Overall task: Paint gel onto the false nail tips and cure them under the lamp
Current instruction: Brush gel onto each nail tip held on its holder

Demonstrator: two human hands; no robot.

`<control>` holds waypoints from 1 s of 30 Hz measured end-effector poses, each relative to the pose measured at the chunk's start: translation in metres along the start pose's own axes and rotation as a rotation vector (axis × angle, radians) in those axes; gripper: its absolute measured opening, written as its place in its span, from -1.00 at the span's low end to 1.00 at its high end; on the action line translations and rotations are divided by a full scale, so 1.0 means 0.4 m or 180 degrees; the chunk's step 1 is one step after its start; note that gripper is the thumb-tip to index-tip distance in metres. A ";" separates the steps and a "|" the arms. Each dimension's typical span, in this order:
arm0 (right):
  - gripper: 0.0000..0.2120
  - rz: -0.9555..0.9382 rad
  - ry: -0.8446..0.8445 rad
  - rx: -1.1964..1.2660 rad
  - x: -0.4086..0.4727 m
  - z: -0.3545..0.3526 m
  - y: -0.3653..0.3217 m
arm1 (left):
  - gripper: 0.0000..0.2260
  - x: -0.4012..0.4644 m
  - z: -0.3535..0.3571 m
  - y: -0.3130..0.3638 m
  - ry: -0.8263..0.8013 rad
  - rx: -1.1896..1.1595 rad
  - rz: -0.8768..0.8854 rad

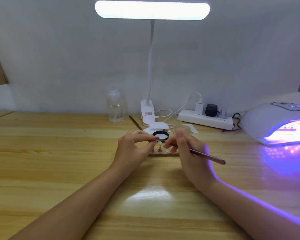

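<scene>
A small metal nail-tip stand [156, 139] is pinched by the left hand [133, 146] above the flat wooden holder block [163, 154]; a slender dark brush [207, 155] is pinched by the right hand [184, 146].

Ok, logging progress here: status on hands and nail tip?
Left hand pinching nail tip holder. Right hand gripping brush. Curing lamp lit. Nothing blocking.
</scene>
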State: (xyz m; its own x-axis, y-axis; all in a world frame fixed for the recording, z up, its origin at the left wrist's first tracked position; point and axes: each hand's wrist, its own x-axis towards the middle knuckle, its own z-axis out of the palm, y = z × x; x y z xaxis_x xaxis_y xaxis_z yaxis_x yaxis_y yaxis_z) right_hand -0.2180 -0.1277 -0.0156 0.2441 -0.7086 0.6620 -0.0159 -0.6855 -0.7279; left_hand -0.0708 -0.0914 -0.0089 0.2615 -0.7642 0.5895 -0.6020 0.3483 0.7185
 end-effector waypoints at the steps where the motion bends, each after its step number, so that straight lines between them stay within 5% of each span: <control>1: -0.59 0.0095 0.0043 0.0150 -0.001 0.001 0.002 | -0.82 0.000 0.000 0.001 0.0008 -0.0005 -0.0007; 12: -0.60 0.0106 0.0125 0.0287 -0.002 -0.003 0.003 | -0.79 0.000 0.000 0.002 0.0000 -0.0037 -0.0008; 16: -0.68 -0.0290 -0.0063 -0.0256 0.002 -0.004 -0.004 | -0.82 -0.001 0.001 -0.001 -0.0040 -0.0046 -0.0005; 21: -0.56 0.0001 0.0154 0.0267 -0.004 -0.004 0.004 | -0.82 0.000 0.001 -0.003 -0.0012 -0.0050 -0.0021; 25: -0.71 -0.0438 0.0025 -0.0261 0.002 -0.001 -0.008 | -0.84 0.000 0.001 -0.004 -0.0039 -0.0135 -0.0019; 30: -0.59 -0.0076 0.0115 0.0262 -0.007 0.002 0.000 | -0.86 0.001 0.002 -0.006 -0.0025 -0.0174 -0.0028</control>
State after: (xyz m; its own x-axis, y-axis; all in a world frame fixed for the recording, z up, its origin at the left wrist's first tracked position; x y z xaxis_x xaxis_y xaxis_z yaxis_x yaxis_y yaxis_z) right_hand -0.2180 -0.1258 -0.0176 0.2083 -0.6989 0.6842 0.0697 -0.6871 -0.7232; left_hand -0.0697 -0.0931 -0.0107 0.2606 -0.7716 0.5803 -0.5575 0.3705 0.7430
